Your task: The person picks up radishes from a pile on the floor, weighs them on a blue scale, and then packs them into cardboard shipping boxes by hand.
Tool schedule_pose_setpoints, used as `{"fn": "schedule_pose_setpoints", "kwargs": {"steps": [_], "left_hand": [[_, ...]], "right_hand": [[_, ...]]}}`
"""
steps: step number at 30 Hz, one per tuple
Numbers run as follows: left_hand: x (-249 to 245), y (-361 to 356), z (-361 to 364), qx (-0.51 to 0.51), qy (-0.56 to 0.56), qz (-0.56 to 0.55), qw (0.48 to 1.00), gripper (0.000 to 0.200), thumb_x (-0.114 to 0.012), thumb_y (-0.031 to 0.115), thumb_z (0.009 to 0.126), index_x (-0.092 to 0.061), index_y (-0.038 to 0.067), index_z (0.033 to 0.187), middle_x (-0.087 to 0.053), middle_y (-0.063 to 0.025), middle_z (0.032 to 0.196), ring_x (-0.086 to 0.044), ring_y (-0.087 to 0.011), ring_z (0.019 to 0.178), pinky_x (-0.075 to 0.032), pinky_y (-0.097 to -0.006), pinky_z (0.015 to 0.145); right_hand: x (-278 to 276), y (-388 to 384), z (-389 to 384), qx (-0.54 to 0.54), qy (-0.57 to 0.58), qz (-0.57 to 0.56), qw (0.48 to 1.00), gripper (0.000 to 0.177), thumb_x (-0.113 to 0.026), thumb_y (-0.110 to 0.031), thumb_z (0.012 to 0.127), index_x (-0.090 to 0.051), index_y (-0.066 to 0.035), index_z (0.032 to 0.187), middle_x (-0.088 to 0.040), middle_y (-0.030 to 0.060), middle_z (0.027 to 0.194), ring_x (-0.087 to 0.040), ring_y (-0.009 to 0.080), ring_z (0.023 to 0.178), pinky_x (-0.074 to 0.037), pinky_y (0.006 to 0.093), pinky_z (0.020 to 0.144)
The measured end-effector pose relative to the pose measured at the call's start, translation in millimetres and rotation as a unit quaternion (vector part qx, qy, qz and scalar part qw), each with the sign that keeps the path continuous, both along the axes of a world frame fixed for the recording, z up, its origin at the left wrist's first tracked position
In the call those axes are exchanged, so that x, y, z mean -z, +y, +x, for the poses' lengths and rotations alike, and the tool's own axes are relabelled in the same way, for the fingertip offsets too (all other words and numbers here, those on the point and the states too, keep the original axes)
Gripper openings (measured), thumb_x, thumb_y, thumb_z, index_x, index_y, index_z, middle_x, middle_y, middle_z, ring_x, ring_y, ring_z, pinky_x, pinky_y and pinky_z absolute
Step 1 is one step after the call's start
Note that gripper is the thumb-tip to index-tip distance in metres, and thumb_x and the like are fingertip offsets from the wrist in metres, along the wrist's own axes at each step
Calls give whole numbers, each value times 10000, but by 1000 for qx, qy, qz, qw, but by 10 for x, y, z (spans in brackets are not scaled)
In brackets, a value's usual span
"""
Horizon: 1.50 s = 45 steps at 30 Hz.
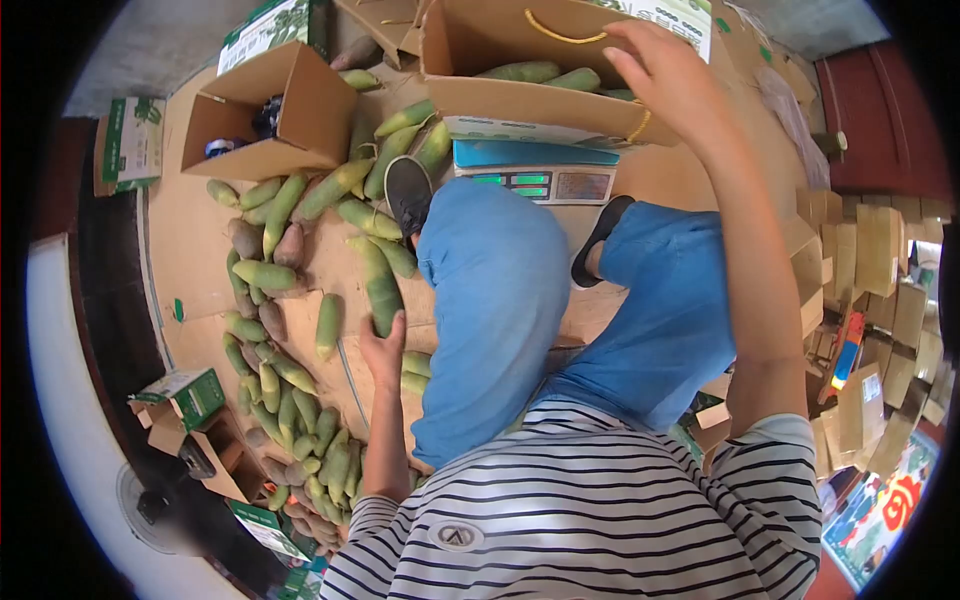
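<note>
While the person sat with blue-trousered legs stretched over the cardboard sheets (200, 240) covering the floor, the biggest thing ahead was the open carton (500, 95), which stood on top of the weighing scale (535, 175) and had several green vegetables lying inside it. Left of the scale stood a second, smaller open box (290, 110). From the scale's left side a long heap of green vegetables (290, 400) ran down along the floor towards the person, mixed with a few brownish ones. Below and left of the scale, just beside the left knee, lay one long green vegetable (380, 285). The left hand (385, 352) had closed on its near end, thumb on one side and fingers on the other. The right hand (665, 75) was raised above and right of the scale, over the carton's far corner, its fingers (625, 62) lying side by side and lightly bent, close to a yellow handle loop (565, 35).
</note>
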<state>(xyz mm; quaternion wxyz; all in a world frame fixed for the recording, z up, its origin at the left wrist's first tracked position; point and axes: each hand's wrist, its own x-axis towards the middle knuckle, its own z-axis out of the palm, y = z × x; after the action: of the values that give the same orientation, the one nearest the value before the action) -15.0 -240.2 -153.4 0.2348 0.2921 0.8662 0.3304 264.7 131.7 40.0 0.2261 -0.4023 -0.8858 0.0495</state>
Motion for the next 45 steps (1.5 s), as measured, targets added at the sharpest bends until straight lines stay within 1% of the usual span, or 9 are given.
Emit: {"fn": "schedule_pose_setpoints", "kwargs": {"steps": [7, 13, 17, 21, 24, 28, 33, 39, 45], "left_hand": [[-1237, 1118, 81, 114, 228, 239, 937, 462, -758, 128, 664, -546, 6, 1057, -549, -129, 972, -529, -290, 890, -421, -350, 795], [-2102, 2305, 493, 293, 282, 318, 856, 504, -773, 200, 665, -553, 21, 1081, -571, -142, 1004, -546, -335, 923, -446, -390, 792], [-2120, 2818, 775, 378, 286, 247, 845, 573, -729, 319, 723, -515, -17, 1135, -552, -187, 1063, -529, -345, 999, -419, -399, 859], [-2265, 2404, 1034, 494, 176, 230, 820, 558, -686, 361, 754, -514, -15, 1130, -543, -199, 1118, -529, -358, 1024, -423, -414, 855], [-2283, 1947, 1098, 578, 152, 107, 795, 432, -684, 306, 755, -562, -3, 1032, -593, -165, 994, -563, -348, 916, -444, -403, 792], [-2402, 1778, 1038, 550, 243, 78, 795, 257, -690, 232, 727, -599, 42, 875, -606, -110, 770, -577, -306, 754, -439, -381, 679], [-2403, 1702, 926, 534, 283, 42, 796, 224, -686, 213, 736, -607, 58, 876, -598, -96, 745, -573, -291, 728, -426, -375, 679], [-2452, 1591, 772, 477, 260, 30, 839, 215, -688, 184, 745, -615, 55, 900, -599, -83, 731, -567, -265, 702, -432, -356, 643], [-2436, 1537, 672, 444, 249, 40, 860, 221, -698, 195, 727, -607, 58, 874, -599, -78, 731, -559, -281, 699, -430, -373, 652]], "right_hand": [[3, -6, 141, 41, -41, -15, 998, 261, -535, -251, 865, -593, -41, 1009, -608, 121, 1008, -583, 311, 919, -467, 415, 769], [-111, 50, 253, 94, 1, -11, 996, 283, -566, -216, 826, -584, -16, 1026, -597, 203, 1007, -574, 347, 928, -455, 421, 808], [-205, 40, 354, 139, 110, 68, 982, 263, -559, -166, 818, -572, 13, 1010, -592, 230, 970, -565, 376, 918, -449, 418, 818], [-220, 41, 430, 122, 106, 83, 983, 231, -560, -161, 817, -580, 14, 966, -592, 223, 934, -565, 375, 904, -453, 418, 794], [-318, -55, 385, 119, 73, 28, 990, 213, -558, -158, 815, -578, 16, 937, -591, 220, 915, -561, 380, 884, -451, 425, 780], [-263, -40, 356, 90, 74, 51, 992, 205, -566, -165, 809, -577, 17, 903, -589, 220, 902, -558, 383, 871, -448, 428, 772], [-303, -124, 352, 46, 46, -36, 997, 220, -563, -182, 811, -581, 19, 898, -601, 223, 896, -570, 370, 884, -450, 431, 766], [-275, -242, 319, 16, -275, -210, 938, 279, -544, -256, 858, -602, -33, 1013, -623, 145, 968, -590, 304, 937, -466, 423, 791], [-159, -212, 336, -9, -211, -155, 965, 273, -535, -246, 861, -603, -19, 998, -625, 151, 965, -585, 310, 950, -458, 420, 815]]}}
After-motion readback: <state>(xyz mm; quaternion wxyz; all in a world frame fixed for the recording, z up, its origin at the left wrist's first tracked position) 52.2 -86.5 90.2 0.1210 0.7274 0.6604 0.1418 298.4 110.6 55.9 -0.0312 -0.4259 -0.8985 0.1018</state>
